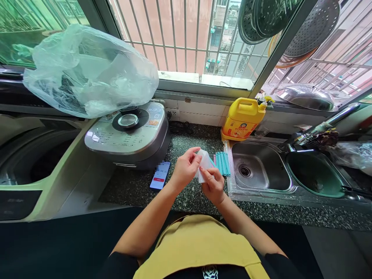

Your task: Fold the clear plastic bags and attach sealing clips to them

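Note:
Above the counter, my left hand [187,166] pinches the upper left of a small white, thin, folded sheet or bag [205,159] between thumb and fingers. My right hand [213,185] grips the same white piece lower down, on its right side. What it is made of I cannot make out. Several slim turquoise strips or packets [223,163] lie side by side on the counter just beyond my right hand, with a bit of pink at their left edge. A phone [160,175] with a timer on its screen rests left of my hands.
A rice cooker [128,135] stands at the left, under a large plastic bag [93,73]. Farther left is an open-topped washing machine [40,155]. A yellow jug [243,119] stands behind the steel sink [261,186]; a green basin [315,174] sits in its right side.

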`<act>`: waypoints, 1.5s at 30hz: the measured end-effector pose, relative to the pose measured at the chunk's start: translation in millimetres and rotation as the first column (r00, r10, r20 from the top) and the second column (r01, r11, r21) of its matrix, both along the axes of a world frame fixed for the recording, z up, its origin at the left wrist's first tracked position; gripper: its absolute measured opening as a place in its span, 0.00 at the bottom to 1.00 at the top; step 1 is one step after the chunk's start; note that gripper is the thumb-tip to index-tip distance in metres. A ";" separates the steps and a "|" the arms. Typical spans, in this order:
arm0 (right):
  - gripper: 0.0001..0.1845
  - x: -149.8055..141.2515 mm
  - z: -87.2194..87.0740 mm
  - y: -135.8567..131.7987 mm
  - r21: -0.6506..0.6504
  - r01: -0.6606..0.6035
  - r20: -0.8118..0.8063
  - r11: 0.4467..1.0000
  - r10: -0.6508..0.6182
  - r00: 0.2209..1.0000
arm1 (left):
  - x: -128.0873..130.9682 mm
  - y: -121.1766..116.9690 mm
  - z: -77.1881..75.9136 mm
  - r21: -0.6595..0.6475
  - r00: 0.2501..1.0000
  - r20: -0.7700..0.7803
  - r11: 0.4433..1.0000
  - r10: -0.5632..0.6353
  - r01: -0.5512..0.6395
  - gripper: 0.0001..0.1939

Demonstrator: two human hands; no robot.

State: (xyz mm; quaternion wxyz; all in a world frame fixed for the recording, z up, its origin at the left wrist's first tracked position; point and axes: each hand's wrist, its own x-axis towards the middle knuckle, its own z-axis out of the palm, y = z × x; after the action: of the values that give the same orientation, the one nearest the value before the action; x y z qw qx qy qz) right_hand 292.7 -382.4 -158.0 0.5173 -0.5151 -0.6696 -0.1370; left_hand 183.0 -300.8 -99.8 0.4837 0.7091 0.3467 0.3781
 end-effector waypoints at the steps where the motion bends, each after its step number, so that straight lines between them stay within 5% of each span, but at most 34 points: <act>1: 0.33 0.2 0.2 0.9 0.003 0.015 -0.018 1.000 -0.015 1.000 | -1.0 -3.7 -3.2 -0.059 0.997 0.079 0.998 -0.020 0.025 0.16; 5: 0.32 4.0 1.5 4.8 0.014 0.061 -0.046 0.998 -0.060 0.997 | -6.4 -21.6 -16.6 -0.094 0.969 0.247 0.995 0.006 0.018 0.18; 13: 0.23 3.9 0.7 8.7 -0.037 0.136 0.014 0.990 -0.136 0.991 | -9.1 -37.6 -23.5 0.316 0.979 0.103 0.927 0.177 -0.201 0.07; 23: 0.23 -4.8 -4.3 9.1 -0.016 0.163 0.032 0.986 -0.163 0.986 | -8.0 -45.2 -16.2 0.466 0.984 0.054 0.867 0.169 -0.175 0.03; 27: 0.26 1.5 7.2 -0.3 -0.026 -0.002 -0.006 1.000 0.002 1.000 | -16.6 -34.9 -15.3 0.542 0.980 0.038 0.819 0.197 -0.186 0.04; 32: 0.13 41.3 61.4 1.1 -0.129 -0.162 0.034 0.978 0.167 0.985 | -40.6 -24.3 -6.1 0.661 0.994 -0.104 0.746 -0.012 0.079 0.05; 36: 0.06 59.7 99.6 12.7 -0.451 -0.296 0.213 0.842 0.424 0.880 | -49.9 -28.9 0.5 0.731 0.987 -0.155 0.669 -0.028 0.134 0.07; 39: 0.04 61.6 106.8 15.6 -0.574 -0.301 0.260 0.761 0.519 0.814 | -52.3 -35.2 1.2 0.729 0.986 -0.163 0.671 -0.022 0.136 0.08; 45: 0.07 61.6 95.9 11.0 -0.574 -0.315 0.263 0.756 0.535 0.803 | -56.5 -37.2 -1.1 0.635 0.998 -0.066 0.772 0.009 0.035 0.08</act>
State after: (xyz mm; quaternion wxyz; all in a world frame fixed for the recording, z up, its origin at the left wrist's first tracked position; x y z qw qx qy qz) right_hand 354.3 -371.4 -62.1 0.2288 -0.4205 -0.8758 0.0614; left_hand 126.6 -338.1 -100.9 0.2068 0.8451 0.2096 0.4462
